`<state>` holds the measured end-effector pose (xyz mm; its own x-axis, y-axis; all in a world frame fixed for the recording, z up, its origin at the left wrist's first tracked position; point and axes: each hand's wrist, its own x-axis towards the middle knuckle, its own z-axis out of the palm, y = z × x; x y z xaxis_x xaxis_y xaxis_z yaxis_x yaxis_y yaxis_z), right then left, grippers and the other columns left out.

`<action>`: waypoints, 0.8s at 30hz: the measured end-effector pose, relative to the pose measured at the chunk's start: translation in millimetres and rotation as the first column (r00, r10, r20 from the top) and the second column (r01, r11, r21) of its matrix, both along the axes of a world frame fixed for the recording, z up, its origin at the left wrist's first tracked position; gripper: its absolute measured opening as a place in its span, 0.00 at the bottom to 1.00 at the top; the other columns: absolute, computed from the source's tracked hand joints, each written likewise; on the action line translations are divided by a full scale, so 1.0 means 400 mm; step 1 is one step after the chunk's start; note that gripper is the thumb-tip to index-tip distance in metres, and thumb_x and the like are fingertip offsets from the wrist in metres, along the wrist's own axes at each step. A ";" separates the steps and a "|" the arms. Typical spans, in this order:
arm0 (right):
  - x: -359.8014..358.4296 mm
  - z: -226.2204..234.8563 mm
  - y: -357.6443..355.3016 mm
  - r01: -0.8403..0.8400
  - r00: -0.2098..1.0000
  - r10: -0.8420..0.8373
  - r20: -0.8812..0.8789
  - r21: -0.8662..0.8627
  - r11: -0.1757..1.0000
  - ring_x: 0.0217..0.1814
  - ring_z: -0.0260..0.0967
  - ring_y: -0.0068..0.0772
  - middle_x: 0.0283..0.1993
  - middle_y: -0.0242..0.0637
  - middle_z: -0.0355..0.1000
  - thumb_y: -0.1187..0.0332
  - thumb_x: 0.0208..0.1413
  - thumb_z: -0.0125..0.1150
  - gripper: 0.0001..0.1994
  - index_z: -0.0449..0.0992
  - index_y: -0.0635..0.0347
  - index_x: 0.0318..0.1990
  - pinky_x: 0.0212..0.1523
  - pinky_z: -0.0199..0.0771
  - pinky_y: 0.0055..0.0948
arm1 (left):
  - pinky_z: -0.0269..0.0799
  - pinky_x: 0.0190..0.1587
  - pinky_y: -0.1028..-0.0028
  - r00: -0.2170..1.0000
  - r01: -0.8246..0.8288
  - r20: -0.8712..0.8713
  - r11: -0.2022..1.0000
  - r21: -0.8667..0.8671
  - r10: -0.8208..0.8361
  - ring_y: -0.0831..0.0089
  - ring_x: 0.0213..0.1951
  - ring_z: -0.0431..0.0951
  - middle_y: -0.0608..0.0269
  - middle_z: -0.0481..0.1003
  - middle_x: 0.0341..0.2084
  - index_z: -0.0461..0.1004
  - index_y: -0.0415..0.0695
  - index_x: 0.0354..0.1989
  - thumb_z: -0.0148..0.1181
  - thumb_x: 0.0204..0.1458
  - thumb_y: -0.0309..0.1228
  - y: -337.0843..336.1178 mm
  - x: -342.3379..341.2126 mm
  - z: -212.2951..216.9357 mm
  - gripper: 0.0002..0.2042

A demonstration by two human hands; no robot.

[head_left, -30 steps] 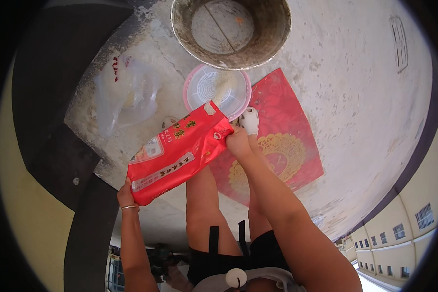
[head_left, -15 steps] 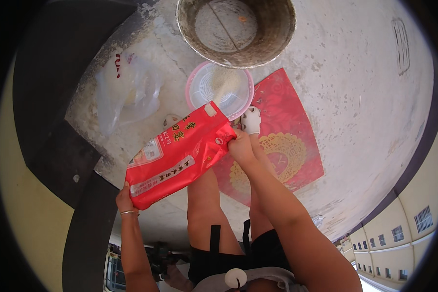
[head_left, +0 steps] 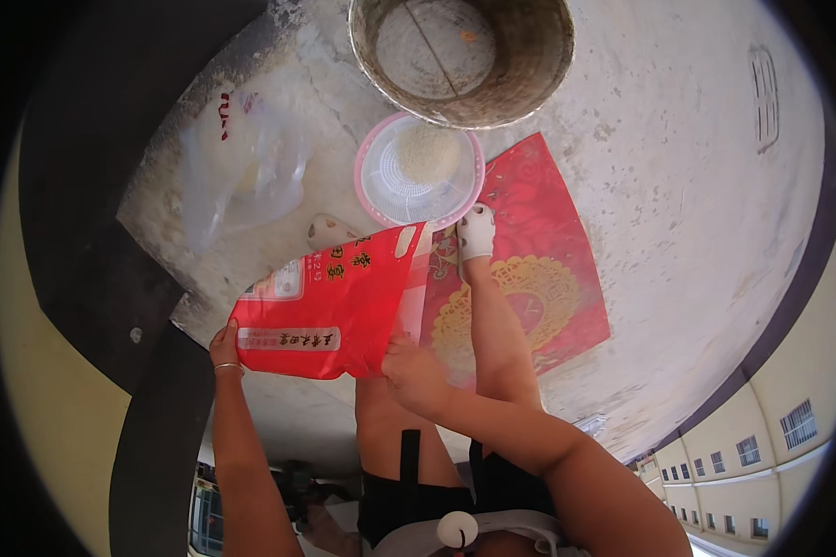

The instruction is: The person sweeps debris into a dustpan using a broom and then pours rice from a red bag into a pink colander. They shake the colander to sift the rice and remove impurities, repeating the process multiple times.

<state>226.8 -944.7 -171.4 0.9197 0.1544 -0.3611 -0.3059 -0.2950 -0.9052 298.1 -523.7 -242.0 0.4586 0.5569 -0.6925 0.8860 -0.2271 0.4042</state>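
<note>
Both my hands hold a red rice bag (head_left: 344, 288) with a handle cutout, spread nearly flat above my legs. At its bottom left corner my left hand (head_left: 225, 345) is closed on the edge. My right hand (head_left: 418, 376) grips the near side of the bag's mouth, which gapes to the right and shows a pale inside. Beyond the bag, a pink-rimmed basin with a white perforated basket (head_left: 385, 181) stands on the ground. A heap of white rice (head_left: 427, 154) lies in it, toward the far right side.
A large worn metal pot (head_left: 515, 88) stands just behind the basin. To the left lies a translucent plastic bag (head_left: 241, 181) with something pale inside. A red mat with a gold pattern (head_left: 567, 269) covers ground at right, under my white shoe (head_left: 476, 230).
The rice bag has swung back from the basin toward me, its mouth now turned right. The falling stream of rice has stopped, and a heap sits in the basket.
</note>
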 end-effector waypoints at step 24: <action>0.041 0.556 -0.191 -0.313 0.844 0.451 -0.291 0.415 0.854 0.35 0.66 0.48 0.31 0.45 0.69 0.72 0.33 0.61 0.15 0.72 0.62 0.34 0.35 0.66 0.42 | 0.70 0.43 0.75 0.960 0.225 -0.029 0.829 -0.512 -0.278 0.75 0.39 0.73 0.62 0.74 0.41 0.71 0.40 0.49 0.57 0.53 0.43 -0.395 0.189 -0.208 0.21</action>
<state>243.4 -1020.9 50.9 0.5703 0.6400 -0.5149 -0.5605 -0.1552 -0.8135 373.8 -681.8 -325.3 0.4505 -0.0021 -0.8928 0.8668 -0.2386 0.4379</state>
